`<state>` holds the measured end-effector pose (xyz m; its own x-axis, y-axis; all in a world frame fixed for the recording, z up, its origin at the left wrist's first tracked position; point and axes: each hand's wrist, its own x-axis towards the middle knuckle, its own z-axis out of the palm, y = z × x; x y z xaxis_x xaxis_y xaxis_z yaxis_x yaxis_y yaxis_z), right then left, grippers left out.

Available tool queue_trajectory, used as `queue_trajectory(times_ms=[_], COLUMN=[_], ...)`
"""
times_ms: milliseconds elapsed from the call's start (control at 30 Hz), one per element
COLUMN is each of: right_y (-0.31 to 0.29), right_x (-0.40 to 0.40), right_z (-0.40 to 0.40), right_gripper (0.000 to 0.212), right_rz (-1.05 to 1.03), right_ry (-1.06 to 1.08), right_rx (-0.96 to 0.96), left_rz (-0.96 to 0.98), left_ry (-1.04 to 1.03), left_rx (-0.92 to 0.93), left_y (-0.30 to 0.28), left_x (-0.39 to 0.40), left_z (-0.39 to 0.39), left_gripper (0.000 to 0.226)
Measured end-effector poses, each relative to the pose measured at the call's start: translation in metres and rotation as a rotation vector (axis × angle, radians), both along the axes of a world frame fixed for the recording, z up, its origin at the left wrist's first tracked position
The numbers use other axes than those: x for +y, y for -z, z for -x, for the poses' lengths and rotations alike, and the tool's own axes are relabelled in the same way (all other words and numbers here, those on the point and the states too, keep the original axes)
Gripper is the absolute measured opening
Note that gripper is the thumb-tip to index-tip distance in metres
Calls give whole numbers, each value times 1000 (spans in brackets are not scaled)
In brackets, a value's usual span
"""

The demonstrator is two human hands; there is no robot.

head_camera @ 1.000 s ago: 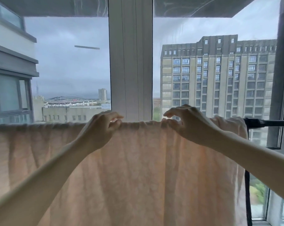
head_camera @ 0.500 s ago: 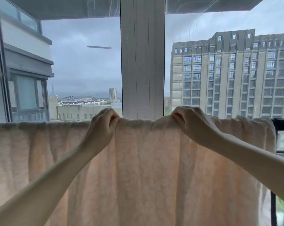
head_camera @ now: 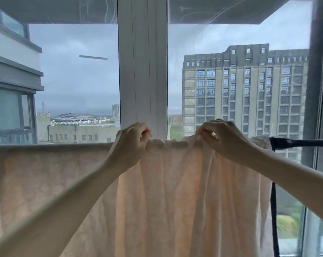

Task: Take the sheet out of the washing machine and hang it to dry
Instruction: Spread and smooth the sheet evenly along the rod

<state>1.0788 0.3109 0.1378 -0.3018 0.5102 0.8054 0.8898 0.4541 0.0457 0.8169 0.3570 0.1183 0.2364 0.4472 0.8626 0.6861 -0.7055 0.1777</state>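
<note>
Our left hand [head_camera: 131, 140] and right hand [head_camera: 225, 138] pinched the top fold of the sheet [head_camera: 166, 191], a little apart, both arms stretched forward and up. The sheet hung over the black rail [head_camera: 301, 142] before the window [head_camera: 142, 71]. It looked soft and thin, probably damp; we judged the top fold the best place to hold it.
</note>
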Motion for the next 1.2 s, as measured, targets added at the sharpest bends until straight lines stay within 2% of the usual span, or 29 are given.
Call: queue_trajectory(times_ms=[67, 167, 267, 467, 567, 733, 867, 933, 1067, 1200], right_y=[0, -8, -9, -6, -4, -3, -23, -29, -14, -6], right_x=[-5, -14, -20, -32, -30, -25, -26, -33, -40, -46], right_z=[-11, -35, -63, -105, -114, -111, -130, -146, -169, -183], right_gripper=[20, 22, 22, 24, 26, 20, 22, 21, 18, 21], right_rz=[60, 103, 184, 361, 327, 173, -25, -106, 48, 196], right_ry=[-18, 27, 120, 117, 105, 29, 54, 67, 108, 84], right_rx=[9, 77, 14, -21, -3, 155, 332, 338, 121, 121], left_rz=[84, 82, 65, 78, 89, 82, 32, 36, 104, 138], left_ry=[13, 14, 62, 53, 46, -45, -66, -83, -78, -19], left_rx=[91, 181, 174, 125, 64, -13, -272, -328, -168, 32], left_y=[1, 4, 4, 6, 5, 2, -6, -9, -2, 5], left_x=[-8, -19, -22, -19, -19, -19, -24, -27, -38, -49], left_z=[-18, -46, -71, -98, -102, -112, -115, -117, -134, -161], left_gripper=[17, 21, 25, 19, 14, 14, 16, 17, 15, 18])
